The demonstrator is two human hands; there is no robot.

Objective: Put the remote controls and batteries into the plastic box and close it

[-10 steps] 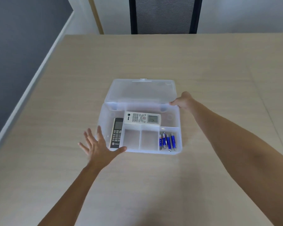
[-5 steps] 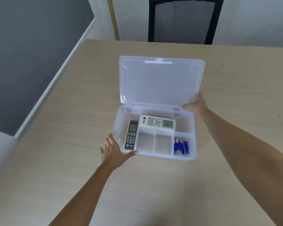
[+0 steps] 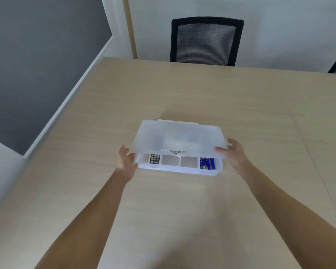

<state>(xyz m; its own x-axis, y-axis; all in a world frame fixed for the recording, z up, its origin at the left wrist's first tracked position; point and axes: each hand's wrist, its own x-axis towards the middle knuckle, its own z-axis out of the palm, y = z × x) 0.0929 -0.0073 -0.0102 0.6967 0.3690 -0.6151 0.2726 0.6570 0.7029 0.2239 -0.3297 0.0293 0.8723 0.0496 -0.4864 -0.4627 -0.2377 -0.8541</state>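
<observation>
One plastic box (image 3: pixel 178 170) sits mid-worktop (image 3: pixel 241 105), its lid (image 3: pixel 178 136) nearly down. Inside show one black remote (image 3: pixel 155 159) at 7 o'clock and four blue batteries (image 3: pixel 208 163) at 5. The lid's barcode label (image 3: pixel 177 151) is unreadable. The right hand (image 3: pixel 235 156) pinches the lid at 3. The left hand (image 3: pixel 126 162) is at 9, too blurred to tell its grip.

Office: mesh chair (image 3: pixel 206 43), long table (image 3: pixel 241 105).

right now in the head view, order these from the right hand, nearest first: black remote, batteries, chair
From the right hand, holding the right edge of the lid:
1. batteries, right front compartment of the box.
2. black remote, left side of the box.
3. chair, beyond the far edge of the table.
</observation>
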